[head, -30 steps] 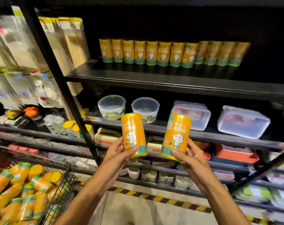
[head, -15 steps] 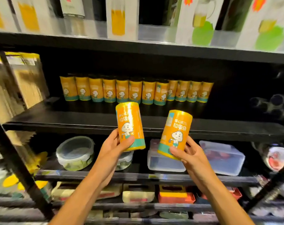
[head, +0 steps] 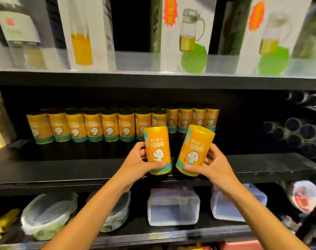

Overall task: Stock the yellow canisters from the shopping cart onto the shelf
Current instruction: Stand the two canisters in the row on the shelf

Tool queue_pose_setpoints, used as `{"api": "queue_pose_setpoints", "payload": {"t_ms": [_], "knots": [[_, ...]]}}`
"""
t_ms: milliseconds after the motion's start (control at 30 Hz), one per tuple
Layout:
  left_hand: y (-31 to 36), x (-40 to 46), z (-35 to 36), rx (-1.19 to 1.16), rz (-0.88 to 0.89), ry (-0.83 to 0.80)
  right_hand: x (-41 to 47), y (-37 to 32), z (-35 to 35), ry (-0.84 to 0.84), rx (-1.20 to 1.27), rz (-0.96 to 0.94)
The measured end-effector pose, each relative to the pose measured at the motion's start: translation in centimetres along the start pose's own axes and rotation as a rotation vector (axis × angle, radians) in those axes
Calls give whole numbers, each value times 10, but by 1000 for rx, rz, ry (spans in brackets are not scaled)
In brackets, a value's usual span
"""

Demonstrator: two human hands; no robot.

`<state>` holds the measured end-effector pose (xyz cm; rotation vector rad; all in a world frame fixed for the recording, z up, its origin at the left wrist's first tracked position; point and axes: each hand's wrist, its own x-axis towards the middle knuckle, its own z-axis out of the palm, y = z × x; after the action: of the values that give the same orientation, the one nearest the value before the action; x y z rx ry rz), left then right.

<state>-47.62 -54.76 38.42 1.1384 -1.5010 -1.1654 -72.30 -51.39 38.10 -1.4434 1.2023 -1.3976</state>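
Two yellow cylindrical canisters, cartoon labels: upright one (head: pixel 158 150) gripped low by left hand (head: pixel 137 164), tilted one (head: pixel 193 150) gripped low by right hand (head: pixel 215 166), over black shelf (head: pixel 63 170) front edge. Matching canister row (head: pixel 92 126) along back edge.

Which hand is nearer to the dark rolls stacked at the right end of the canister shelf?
Right. The right hand, holding a yellow canister, is left of and below the dark rolls; the left hand is farther left.

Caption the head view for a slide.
Left hand and right hand each hold a yellow canister before the stocked shelf.
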Motion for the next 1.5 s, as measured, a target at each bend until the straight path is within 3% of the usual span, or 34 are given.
{"api": "queue_pose_setpoints", "payload": {"t_ms": [200, 333, 500, 767, 967, 1100, 1500], "knots": [[-11, 65, 30, 215, -34, 27, 67, 23, -34, -19, -228, 61], [-23, 93, 41, 363, 33, 38, 94, 39, -48, -4, -343, 32], [-22, 108, 58, 362, 129, 93, 117, 47, -56, -33, -427, -33], [-13, 149, 75, 411, 111, 181, 157, 48, -51, -1, -506, -24], [-25, 116, 62, 537, 242, 247, 160, 64, -57, 35, -596, -7], [-28, 104, 59, 764, 417, 70, 163, 63, -63, 19, -624, 1], [-29, 155, 80, 967, 232, -17, 190, 68, -58, -10, -624, -30]]}}
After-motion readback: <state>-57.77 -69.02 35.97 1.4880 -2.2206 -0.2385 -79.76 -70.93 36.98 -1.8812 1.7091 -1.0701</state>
